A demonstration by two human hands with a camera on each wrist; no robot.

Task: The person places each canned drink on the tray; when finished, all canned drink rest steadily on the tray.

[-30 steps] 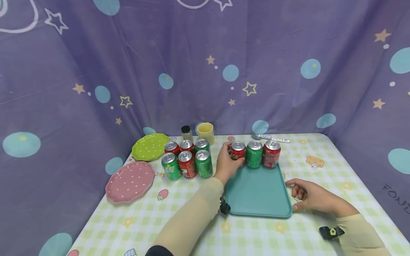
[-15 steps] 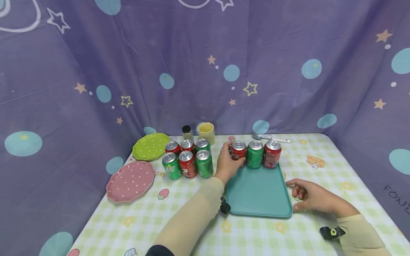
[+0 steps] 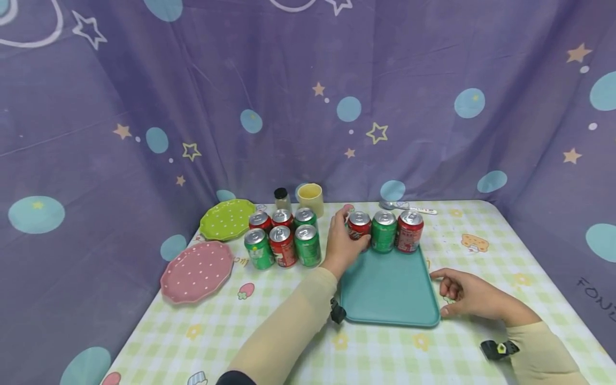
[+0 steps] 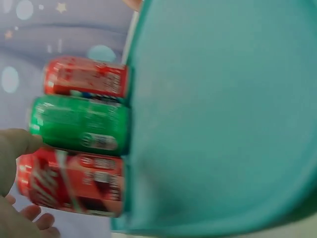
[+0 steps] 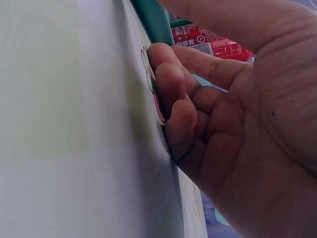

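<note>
My left hand is at the left red can, which stands on the far end of the teal tray. In the left wrist view the thumb lies near the can's top, while the other fingers are spread and apart from its side. A green can and another red can complete this row. My right hand rests on the table by the tray's right edge, with forefinger and thumb at the rim. Its other fingers curl loosely and hold nothing.
Several red and green cans stand grouped left of the tray. Farther left lie a green plate and a pink plate. A yellow cup, a black-capped jar and a spoon are at the back.
The left forefinger has lifted slightly away from the red can, which stays in place. My right hand and the tray have not visibly moved.
</note>
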